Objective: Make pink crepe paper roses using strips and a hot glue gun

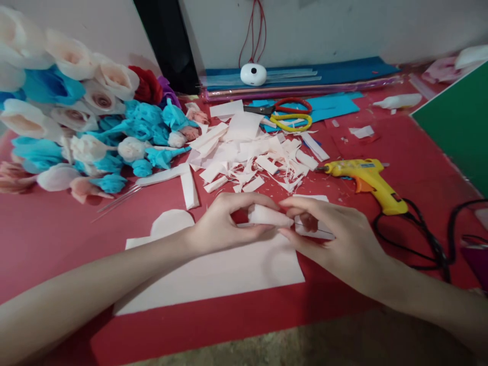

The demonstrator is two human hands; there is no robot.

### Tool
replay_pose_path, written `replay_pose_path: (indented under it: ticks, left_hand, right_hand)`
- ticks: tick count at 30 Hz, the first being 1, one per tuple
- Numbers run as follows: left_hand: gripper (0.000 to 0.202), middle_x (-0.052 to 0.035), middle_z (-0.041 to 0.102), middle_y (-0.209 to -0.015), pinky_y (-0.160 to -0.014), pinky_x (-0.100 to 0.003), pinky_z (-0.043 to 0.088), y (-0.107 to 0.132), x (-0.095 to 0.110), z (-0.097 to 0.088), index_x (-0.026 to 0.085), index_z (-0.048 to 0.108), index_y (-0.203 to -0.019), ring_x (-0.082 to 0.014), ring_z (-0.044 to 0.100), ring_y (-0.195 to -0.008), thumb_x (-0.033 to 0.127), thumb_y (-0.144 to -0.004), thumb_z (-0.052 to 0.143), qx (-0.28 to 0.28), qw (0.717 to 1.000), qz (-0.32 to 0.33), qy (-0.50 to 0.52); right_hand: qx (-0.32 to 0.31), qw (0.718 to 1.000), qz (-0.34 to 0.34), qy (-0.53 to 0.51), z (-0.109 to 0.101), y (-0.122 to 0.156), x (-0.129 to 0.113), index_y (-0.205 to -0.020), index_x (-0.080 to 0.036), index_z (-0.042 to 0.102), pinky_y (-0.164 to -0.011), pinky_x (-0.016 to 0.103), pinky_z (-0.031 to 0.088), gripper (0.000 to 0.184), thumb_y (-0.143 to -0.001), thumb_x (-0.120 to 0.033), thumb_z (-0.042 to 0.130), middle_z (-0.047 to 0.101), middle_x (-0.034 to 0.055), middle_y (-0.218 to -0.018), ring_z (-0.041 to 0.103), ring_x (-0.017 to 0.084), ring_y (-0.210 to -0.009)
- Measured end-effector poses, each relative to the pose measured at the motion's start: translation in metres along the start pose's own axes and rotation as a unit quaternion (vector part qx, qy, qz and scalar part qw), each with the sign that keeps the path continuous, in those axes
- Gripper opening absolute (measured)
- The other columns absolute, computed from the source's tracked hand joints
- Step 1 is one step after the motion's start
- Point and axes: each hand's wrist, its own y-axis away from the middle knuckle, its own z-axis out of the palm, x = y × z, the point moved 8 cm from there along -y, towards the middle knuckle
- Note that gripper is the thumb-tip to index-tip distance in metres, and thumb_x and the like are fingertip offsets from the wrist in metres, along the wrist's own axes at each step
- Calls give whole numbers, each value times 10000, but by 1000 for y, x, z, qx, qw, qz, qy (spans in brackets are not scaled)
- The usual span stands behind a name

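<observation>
1 pale, tapering paper roll (269,216), just above a large flat pale sheet (213,274) near the front of a red table (213,320). Left hand (221,221) holding the roll, with fingers along its far side and thumb along its near side. Right hand (339,234) narrowed about the tapered right end, with thumb and forefinger on opposite sides; cannot tell whether gripping it or only touching. Between palm and roll, 1 thin dark wire (320,232). Beyond both hands, a loose heap of pale paper scraps (251,160). At its far edge, scissors (292,114) with 1 red and 1 yellow handle loop. Right of the heap, 1 yellow glue gun (366,175), nozzle toward the scraps. Far left, crowded paper flowers (102,101) in white, blue, red and purple.
</observation>
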Motion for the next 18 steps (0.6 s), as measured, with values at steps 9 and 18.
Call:
replay_pose_path:
  ticks: [9,18]
  left_hand:
    - [282,-52,659,-856,-658,-226,485,-1,-1,0,135,580,-939,-147,617,-774,195,-681,674,0,1000,-7,8]
    - [253,-46,676,-832,-655,-233,485,0,-4,2,145,610,-908,-157,629,-757,193,-670,679,-16,999,-23,19]
  right_hand:
    - [-20,1000,-2,-3,2,1,-1,-892,-191,551,-547,194,394,118,-792,-253,566,619,-30,-728,524,73,-567]
    - [-25,999,3,-20,4,2,0,-874,-185,545,-539,191,391,105,-783,-230,575,626,-30,-744,531,70,-567]
